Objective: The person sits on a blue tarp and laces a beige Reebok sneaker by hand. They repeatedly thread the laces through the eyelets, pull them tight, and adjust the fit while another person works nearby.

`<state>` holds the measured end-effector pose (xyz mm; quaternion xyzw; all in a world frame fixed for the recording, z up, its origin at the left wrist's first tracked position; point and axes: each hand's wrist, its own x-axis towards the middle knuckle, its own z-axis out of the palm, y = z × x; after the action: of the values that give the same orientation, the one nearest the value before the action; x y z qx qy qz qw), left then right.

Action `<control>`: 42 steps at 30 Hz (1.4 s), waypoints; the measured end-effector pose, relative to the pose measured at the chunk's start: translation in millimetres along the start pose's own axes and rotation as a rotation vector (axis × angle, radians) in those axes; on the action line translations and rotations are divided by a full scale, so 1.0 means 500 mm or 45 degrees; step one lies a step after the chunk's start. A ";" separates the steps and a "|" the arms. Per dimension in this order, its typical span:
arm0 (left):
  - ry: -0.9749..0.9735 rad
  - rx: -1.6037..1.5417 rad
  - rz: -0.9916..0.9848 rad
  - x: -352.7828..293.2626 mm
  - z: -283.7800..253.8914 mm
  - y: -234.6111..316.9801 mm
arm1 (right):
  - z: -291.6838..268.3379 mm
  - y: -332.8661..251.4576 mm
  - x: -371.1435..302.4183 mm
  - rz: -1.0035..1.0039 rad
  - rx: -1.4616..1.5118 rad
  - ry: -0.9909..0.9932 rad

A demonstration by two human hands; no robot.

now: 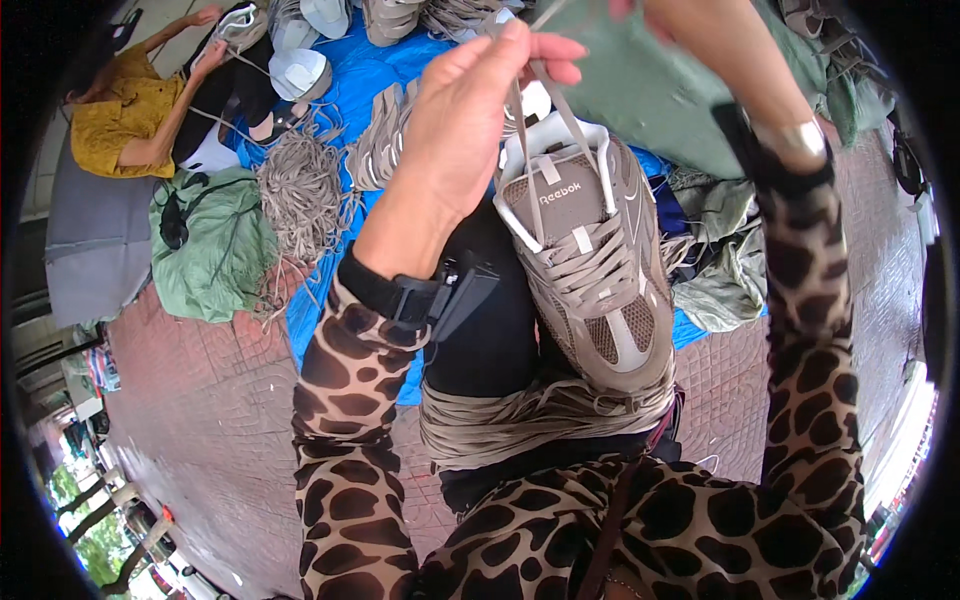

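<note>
A grey-brown sneaker (600, 260) rests on my lap, toe toward me, its lower eyelets laced. Two lengths of its shoelace (528, 160) rise from the upper part of the shoe to my left hand (470, 120). That hand is closed, thumb against fingers, pinching the shoelace above the shoe's opening. My right hand (675, 22) is raised at the top edge, to the right of the left one; it is smeared by motion and partly cut off, so its grip is hidden. Across my thighs lies a thick bundle of grey-brown laces (490, 425).
Blue sheeting (385, 70) covers the ground ahead, with a heap of laces (305, 190) and more shoes (385, 135) on it. Green sacks (215, 245) lie at left and a large green bag (650, 90) ahead right. Another person (130, 120) in yellow handles a shoe at far left.
</note>
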<state>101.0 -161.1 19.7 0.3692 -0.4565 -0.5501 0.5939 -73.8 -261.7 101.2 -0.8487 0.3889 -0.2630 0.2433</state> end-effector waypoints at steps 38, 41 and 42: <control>-0.038 1.462 0.237 -0.264 0.066 -0.022 | 0.150 0.047 -0.146 0.268 1.333 -0.566; -0.061 1.598 0.318 -0.260 0.053 -0.030 | 0.150 0.049 -0.149 0.258 1.354 -0.550; -0.047 1.647 0.349 -0.259 0.049 -0.033 | 0.151 0.048 -0.150 0.245 1.368 -0.557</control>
<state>75.3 -33.5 -5.7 0.5805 -0.7478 -0.0909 0.3091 -80.8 -200.9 11.0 -0.6020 0.2172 -0.2186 0.7366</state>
